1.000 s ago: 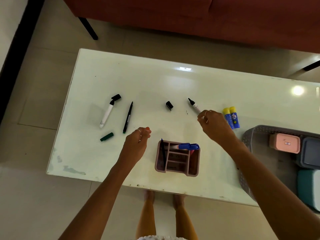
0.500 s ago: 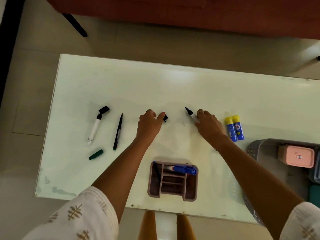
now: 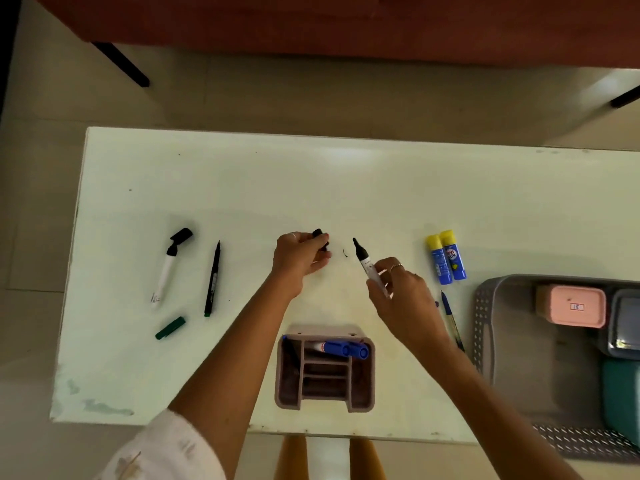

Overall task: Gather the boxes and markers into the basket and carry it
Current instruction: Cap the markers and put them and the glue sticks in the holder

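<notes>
Two hands at work over the pale table (image 3: 242,188), as I log them from my station. Left hand (image 3: 298,258): fingers curled round a black marker cap (image 3: 320,239), pinching it just above the tabletop. Right hand (image 3: 403,292): thumb and fingers pinch the white barrel of an uncapped black marker (image 3: 363,259), tip pointing away from me and slightly left, a short gap from the cap.

On the table's left part I count a white marker (image 3: 166,271) with its black cap (image 3: 181,235) lying askew at its tip, a slim dark pen (image 3: 212,278) just beside it, and a loose green cap (image 3: 170,328) nearer the front edge.

Centre front: one mauve divided organiser (image 3: 325,400), a blue marker (image 3: 341,348) lying across its far compartment.

Right of the hands: two blue glue sticks with yellow caps (image 3: 446,257), touching side by side. One more pen (image 3: 450,317) lies partly hidden behind my right forearm.

Far right: the grey perforated basket (image 3: 483,317), hanging over the table's front edge. Inside it sit a pink box (image 3: 571,306), a grey box (image 3: 627,323) and a teal box (image 3: 620,396), packed against one another.

Beyond the table: a red-brown sofa (image 3: 346,26).
</notes>
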